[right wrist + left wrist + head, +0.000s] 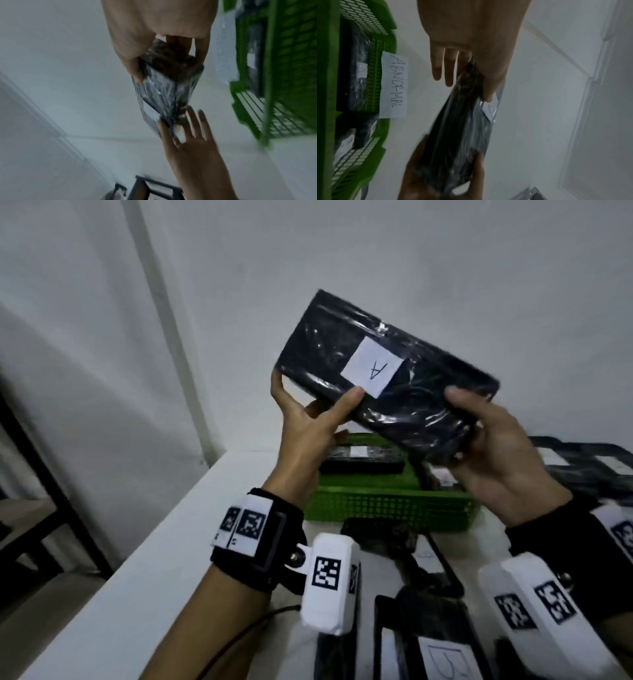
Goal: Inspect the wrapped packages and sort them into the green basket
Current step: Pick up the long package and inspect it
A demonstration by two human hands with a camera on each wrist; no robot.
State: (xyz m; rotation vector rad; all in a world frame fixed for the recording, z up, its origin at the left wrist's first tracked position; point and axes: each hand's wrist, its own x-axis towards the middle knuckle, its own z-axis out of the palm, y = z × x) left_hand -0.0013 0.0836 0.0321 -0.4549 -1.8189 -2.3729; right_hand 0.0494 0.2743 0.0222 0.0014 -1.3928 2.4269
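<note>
I hold a black package [404, 392] wrapped in clear film up in the air above the green basket [387, 508]. A white label marked "A" [371, 370] is stuck on its face. My left hand [311, 412] pinches its lower left end, thumb on the front near the label and fingers behind. My right hand [486, 433] grips the right end, thumb on top. The same package [458, 135] shows edge-on in the left wrist view, and the package [166, 88] also appears in the right wrist view. The green basket [327, 94] holds a few wrapped black packages.
A paper tag reading "ABNORMAL" [393, 86] lies by the basket's far wall. More wrapped black packages lie on the white table [164, 559] near me, one labelled "B" [445, 659], and others lie at the right [589, 463]. A dark metal frame [41, 474] stands left of the table.
</note>
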